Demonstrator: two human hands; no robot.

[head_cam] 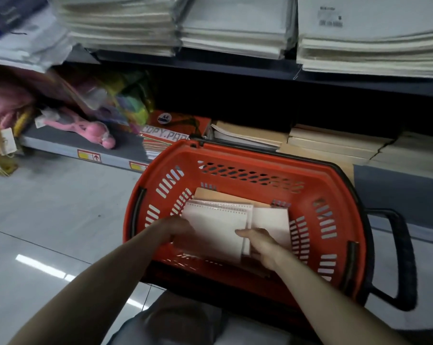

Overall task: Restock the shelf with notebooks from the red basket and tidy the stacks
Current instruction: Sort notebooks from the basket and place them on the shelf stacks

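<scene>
Grey floor [48, 220] | red basket [339, 192] at shelf [61, 146] | left hand [179, 232], right hand [259, 242] grip notebooks [215, 227]

The red paper ream [179, 131] reads "COPY.PAP", the rest hidden behind the red basket [235, 151]. A shelf-edge label [89, 155] shows an up arrow. The barcode sticker [331, 18] is unreadable.

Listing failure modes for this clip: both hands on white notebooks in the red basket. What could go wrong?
The left hand and right hand hold several loose white punched-edge notebooks by the edges inside the red plastic basket; lower ones could slide out on lifting.
The tan notebook stacks on the bottom shelf sit uneven; adding more might tip them.
</scene>
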